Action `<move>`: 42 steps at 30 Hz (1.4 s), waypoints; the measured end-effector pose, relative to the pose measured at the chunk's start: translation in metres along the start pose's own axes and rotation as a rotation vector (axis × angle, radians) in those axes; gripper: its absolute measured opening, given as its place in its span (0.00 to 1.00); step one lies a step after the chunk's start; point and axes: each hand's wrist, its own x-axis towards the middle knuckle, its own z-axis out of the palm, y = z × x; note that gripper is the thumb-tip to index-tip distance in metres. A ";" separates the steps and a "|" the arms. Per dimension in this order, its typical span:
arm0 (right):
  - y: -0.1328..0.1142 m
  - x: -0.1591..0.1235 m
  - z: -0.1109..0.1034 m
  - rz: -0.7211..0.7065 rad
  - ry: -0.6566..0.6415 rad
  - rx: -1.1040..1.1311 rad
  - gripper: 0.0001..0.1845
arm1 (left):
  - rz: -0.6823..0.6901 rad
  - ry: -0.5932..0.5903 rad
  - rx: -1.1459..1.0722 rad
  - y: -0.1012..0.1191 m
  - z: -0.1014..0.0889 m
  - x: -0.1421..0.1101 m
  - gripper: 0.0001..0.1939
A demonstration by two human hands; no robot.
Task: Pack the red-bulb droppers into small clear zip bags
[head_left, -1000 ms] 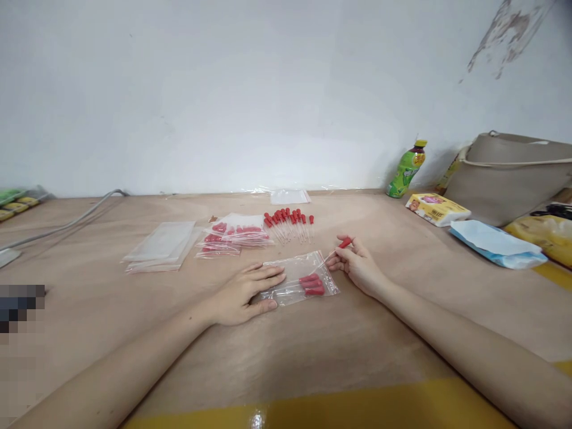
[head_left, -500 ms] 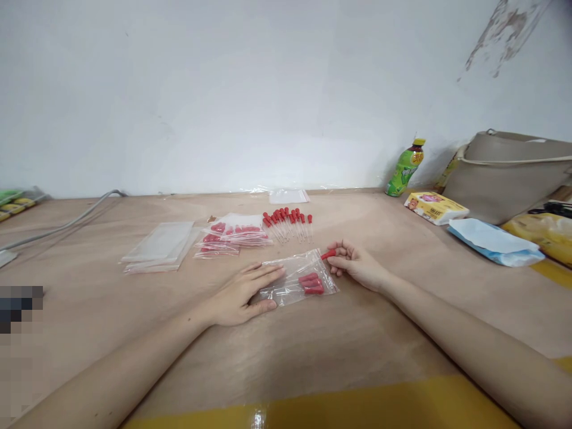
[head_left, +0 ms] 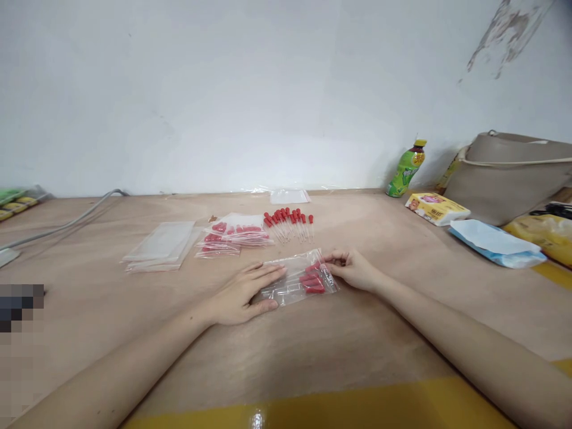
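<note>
Right now your left hand point(head_left: 248, 296) lies spread on the bag point(head_left: 292, 266) on the tabletop point(head_left: 286, 357), your right hand point(head_left: 357, 271) curled at its mouth, grip unclear. Four droppers point(head_left: 311, 282) inside; filled bags point(head_left: 251, 221) look done, loose droppers point(head_left: 294, 218) and flat bags point(head_left: 163, 243) left.

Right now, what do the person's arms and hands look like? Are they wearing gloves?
No gloves: the left hand and right hand are bare. The left forearm and right forearm show no sleeves, watch or bracelet.
</note>
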 end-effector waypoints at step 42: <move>-0.018 0.053 -0.041 0.016 0.401 -0.624 0.23 | 0.013 -0.022 0.011 0.000 -0.001 0.000 0.29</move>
